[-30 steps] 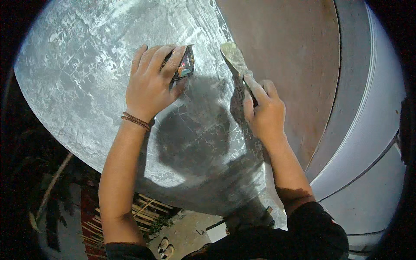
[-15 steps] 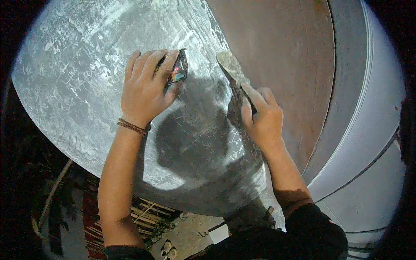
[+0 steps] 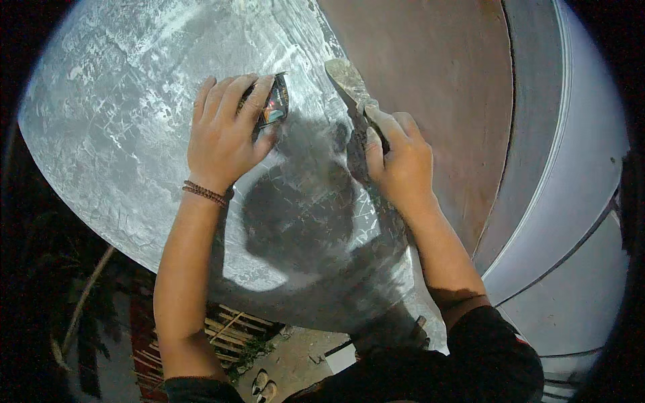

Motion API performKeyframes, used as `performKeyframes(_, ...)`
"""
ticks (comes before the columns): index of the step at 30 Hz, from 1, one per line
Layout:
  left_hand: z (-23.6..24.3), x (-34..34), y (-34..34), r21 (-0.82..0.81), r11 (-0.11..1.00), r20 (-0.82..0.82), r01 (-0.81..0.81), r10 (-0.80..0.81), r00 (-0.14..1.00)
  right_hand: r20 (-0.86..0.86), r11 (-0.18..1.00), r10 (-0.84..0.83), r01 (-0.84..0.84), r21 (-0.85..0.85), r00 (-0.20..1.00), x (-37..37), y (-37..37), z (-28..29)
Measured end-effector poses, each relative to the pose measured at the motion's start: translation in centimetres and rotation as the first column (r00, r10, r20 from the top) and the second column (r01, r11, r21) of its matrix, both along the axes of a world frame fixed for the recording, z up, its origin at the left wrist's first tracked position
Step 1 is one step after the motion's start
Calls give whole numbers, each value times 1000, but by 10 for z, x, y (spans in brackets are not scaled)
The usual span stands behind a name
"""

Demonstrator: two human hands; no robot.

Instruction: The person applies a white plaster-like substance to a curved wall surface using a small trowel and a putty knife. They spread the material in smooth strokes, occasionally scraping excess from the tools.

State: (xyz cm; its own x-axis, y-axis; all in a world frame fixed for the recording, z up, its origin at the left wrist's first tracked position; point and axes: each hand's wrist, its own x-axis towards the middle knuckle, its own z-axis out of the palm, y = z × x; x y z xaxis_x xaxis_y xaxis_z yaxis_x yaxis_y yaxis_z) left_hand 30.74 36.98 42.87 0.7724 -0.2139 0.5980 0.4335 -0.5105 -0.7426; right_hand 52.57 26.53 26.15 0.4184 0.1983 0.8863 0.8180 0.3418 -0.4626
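Observation:
My left hand (image 3: 225, 134), a beaded bracelet at its wrist, rests on a grey, white-streaked curved surface (image 3: 101, 141). Its fingers and thumb close around a small dark printed packet (image 3: 276, 107), which they partly cover. In my right hand (image 3: 406, 161) is a trowel with a narrow, rounded blade (image 3: 345, 77), caked in grey-white material. The blade points away from me, along the border between the grey surface and a smooth brown panel (image 3: 430, 60). My fingers mostly hide the handle. Shadows fall across the surface between my arms.
Curved pale panels (image 3: 557, 248) rise at the right beyond the brown one. Below the near edge of the grey surface lie bamboo slats (image 3: 235, 329), bare ground (image 3: 295, 359) and a pair of sandals (image 3: 263, 385). Dark plants stand at the lower left.
My right hand has moved the trowel a little farther away and slightly left along the border. My left hand stays almost in place with the packet.

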Motion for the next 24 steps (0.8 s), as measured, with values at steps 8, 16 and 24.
performKeyframes(8, 1, -1, 0, -2, 1000, 2, 1, -1, 1000, -683, 470, 727, -671, 574, -75, -20, -16, -47)
performKeyframes(16, -1, 1, -1, 20, 1000, 19, -19, 19, 1000, -619, 356, 765, -683, 638, -179, -22, 0, -63)
performKeyframes(24, 0, 2, -1, 60, 998, 26, -33, 32, 999, -460, 880, 472, -432, 198, 752, -15, 12, -66)
